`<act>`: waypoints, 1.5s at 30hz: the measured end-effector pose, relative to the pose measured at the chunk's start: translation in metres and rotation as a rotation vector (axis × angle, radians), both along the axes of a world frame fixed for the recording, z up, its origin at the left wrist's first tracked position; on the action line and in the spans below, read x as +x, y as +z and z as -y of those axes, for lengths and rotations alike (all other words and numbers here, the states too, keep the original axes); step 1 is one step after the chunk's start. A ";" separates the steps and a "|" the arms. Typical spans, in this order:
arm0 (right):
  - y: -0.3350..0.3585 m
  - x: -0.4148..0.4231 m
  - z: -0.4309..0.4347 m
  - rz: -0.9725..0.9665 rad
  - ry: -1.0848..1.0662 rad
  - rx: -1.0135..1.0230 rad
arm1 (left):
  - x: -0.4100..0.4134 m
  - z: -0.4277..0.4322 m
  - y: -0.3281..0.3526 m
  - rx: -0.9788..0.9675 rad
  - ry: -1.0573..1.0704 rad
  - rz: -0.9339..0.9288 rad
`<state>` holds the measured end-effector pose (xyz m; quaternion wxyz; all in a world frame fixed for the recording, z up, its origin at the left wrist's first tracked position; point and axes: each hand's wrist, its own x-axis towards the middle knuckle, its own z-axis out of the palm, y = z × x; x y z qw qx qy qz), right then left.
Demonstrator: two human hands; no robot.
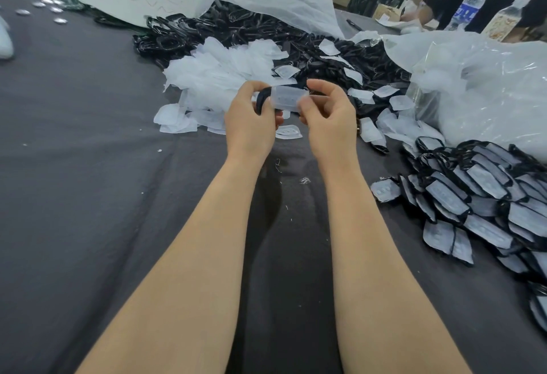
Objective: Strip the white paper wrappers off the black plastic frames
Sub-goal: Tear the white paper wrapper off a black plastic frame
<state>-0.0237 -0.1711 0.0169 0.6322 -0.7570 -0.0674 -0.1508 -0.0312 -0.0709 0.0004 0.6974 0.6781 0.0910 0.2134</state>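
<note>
Fingers: our left hand [251, 120] pinches the black frame [261, 102] at its 9 o'clock end; right hand [329, 116] pinches the white wrapper [288, 98].
Axis: frame lies 9-to-3 between them, above the table [88, 166].
Pull: wrapper toward 3, we judge.

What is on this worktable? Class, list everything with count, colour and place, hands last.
held frame: one, black, between the hands
held wrapper: one, white, partly over that frame
loose wrappers: many, white, heaped beyond hands
bare frames: many, black, piled at back
wrapped frames: many, black-and-white, stacked right
plastic bags: two, whitish, back and right
bottles: two, clear, far right
tablecloth: one, grey, underneath
left hand: one, gripping frame
right hand: one, pinching wrapper
</note>
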 end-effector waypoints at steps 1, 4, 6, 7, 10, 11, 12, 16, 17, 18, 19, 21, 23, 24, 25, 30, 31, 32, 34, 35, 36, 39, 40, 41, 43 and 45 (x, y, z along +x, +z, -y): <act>-0.001 -0.001 -0.001 0.024 -0.038 -0.074 | 0.000 0.000 0.000 0.016 -0.015 0.000; -0.004 -0.002 -0.002 0.095 -0.132 -0.187 | 0.000 0.000 0.000 0.074 -0.069 0.014; -0.005 -0.001 -0.002 0.105 -0.177 -0.228 | -0.001 0.002 -0.001 0.096 -0.102 0.035; -0.006 0.000 -0.001 0.101 -0.194 -0.236 | -0.001 0.002 -0.001 0.099 -0.114 0.043; -0.007 0.001 0.000 0.093 -0.227 -0.231 | 0.000 0.003 -0.001 0.104 -0.140 0.050; -0.008 0.002 0.000 0.095 -0.233 -0.226 | 0.000 0.003 -0.001 0.109 -0.148 0.049; -0.008 0.002 0.000 0.099 -0.237 -0.219 | 0.000 0.003 -0.001 0.115 -0.154 0.051; -0.010 0.003 -0.001 0.110 -0.246 -0.174 | 0.000 0.004 -0.002 0.128 -0.157 0.049; -0.010 0.003 0.000 0.108 -0.243 -0.176 | 0.000 0.003 -0.002 0.135 -0.155 0.045; -0.011 0.003 0.000 0.109 -0.237 -0.180 | 0.000 0.003 -0.002 0.140 -0.154 0.043; -0.011 0.004 0.000 0.113 -0.233 -0.185 | 0.000 0.003 -0.002 0.140 -0.154 0.043; -0.012 0.004 0.000 0.121 -0.231 -0.194 | 0.000 0.003 -0.001 0.133 -0.160 0.049; -0.013 0.004 -0.001 0.128 -0.237 -0.199 | -0.001 0.003 -0.001 0.134 -0.161 0.053; -0.013 0.004 -0.001 0.128 -0.238 -0.200 | -0.001 0.003 -0.001 0.133 -0.161 0.052; -0.013 0.003 -0.001 0.126 -0.237 -0.197 | -0.001 0.003 -0.001 0.130 -0.162 0.050; -0.012 0.003 -0.001 0.105 -0.200 -0.186 | -0.001 0.003 -0.001 0.142 -0.158 0.026; -0.013 0.003 -0.001 0.107 -0.198 -0.196 | -0.001 0.003 -0.001 0.146 -0.158 0.021; -0.013 0.004 -0.001 0.107 -0.201 -0.201 | -0.001 0.003 -0.001 0.148 -0.160 0.018; -0.014 0.004 -0.001 0.103 -0.212 -0.193 | -0.001 0.004 -0.001 0.153 -0.159 0.012; -0.014 0.004 -0.001 0.103 -0.221 -0.183 | -0.002 0.004 0.000 0.153 -0.154 0.010; -0.013 0.004 -0.002 0.103 -0.230 -0.171 | -0.001 0.005 0.000 0.150 -0.148 0.007; -0.012 0.003 -0.003 0.065 -0.224 -0.090 | -0.001 0.007 0.002 0.120 -0.141 0.007; -0.012 0.003 -0.003 0.043 -0.215 -0.050 | -0.001 0.007 0.002 0.119 -0.144 0.013; -0.012 0.003 -0.003 0.024 -0.208 -0.010 | -0.002 0.007 0.001 0.124 -0.152 0.018; -0.012 0.004 -0.002 -0.018 -0.193 0.051 | -0.001 0.005 0.000 0.135 -0.166 0.016; -0.012 0.006 -0.001 -0.087 -0.152 0.145 | -0.001 0.004 0.000 0.129 -0.166 0.002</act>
